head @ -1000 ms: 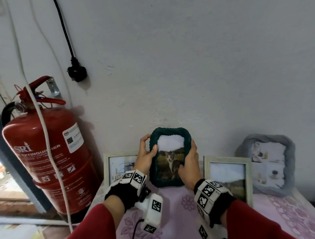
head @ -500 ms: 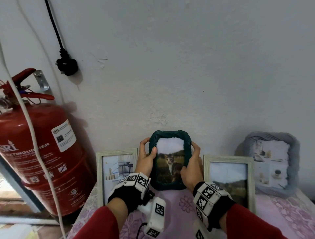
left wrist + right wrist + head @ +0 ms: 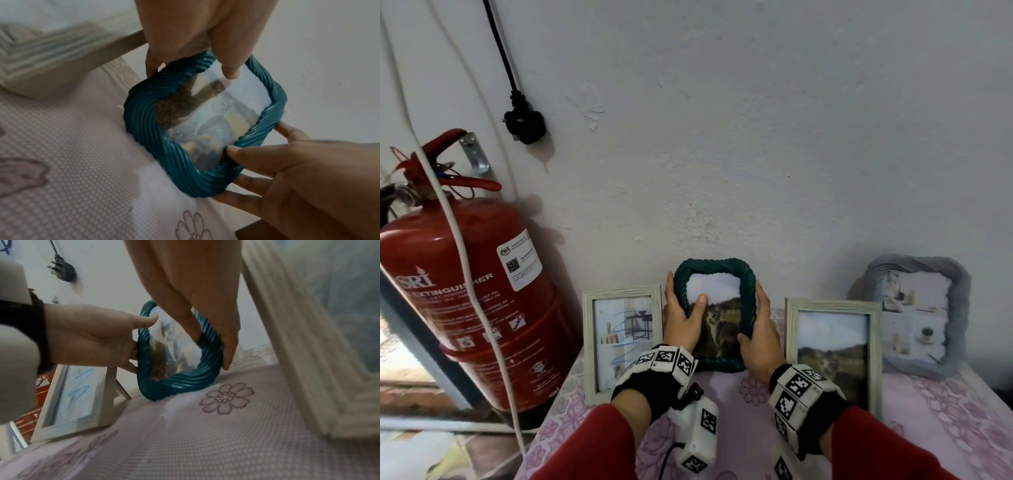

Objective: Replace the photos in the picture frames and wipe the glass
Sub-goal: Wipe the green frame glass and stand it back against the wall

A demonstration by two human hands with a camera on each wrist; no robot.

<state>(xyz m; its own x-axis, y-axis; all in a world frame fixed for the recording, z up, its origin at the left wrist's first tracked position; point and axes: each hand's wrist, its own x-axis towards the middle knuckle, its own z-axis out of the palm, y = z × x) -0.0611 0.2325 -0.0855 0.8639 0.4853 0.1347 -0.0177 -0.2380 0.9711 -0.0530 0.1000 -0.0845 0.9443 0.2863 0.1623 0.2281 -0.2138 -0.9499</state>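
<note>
A teal rope-pattern picture frame (image 3: pixel 714 270) with a cat photo stands upright on the table against the wall, between two wooden frames. My left hand (image 3: pixel 683 308) grips its left side, thumb on the glass and fingers behind the rim. My right hand (image 3: pixel 753 315) grips the right side, thumb on the lower right rim. The left wrist view shows the frame (image 3: pixel 148 129) with the left hand (image 3: pixel 197 48) above it and the right hand (image 3: pixel 287 162) below. In the right wrist view the frame (image 3: pixel 176 382) rests its bottom edge on the cloth, between the right hand (image 3: pixel 205 313) and the left hand (image 3: pixel 92 337).
A pale wooden frame (image 3: pixel 621 342) stands to the left, another (image 3: pixel 832 349) to the right, and a grey frame (image 3: pixel 914 308) leans at the far right. The table carries a pink floral cloth (image 3: pixel 928 428). A red fire extinguisher (image 3: pixel 458 301), a white cable (image 3: pixel 465 257) and a black plug (image 3: pixel 524 123) are on the left.
Both hands kept hold of the teal frame. The left thumb slid from the rim onto the glass, and the right thumb moved lower on the right side.
</note>
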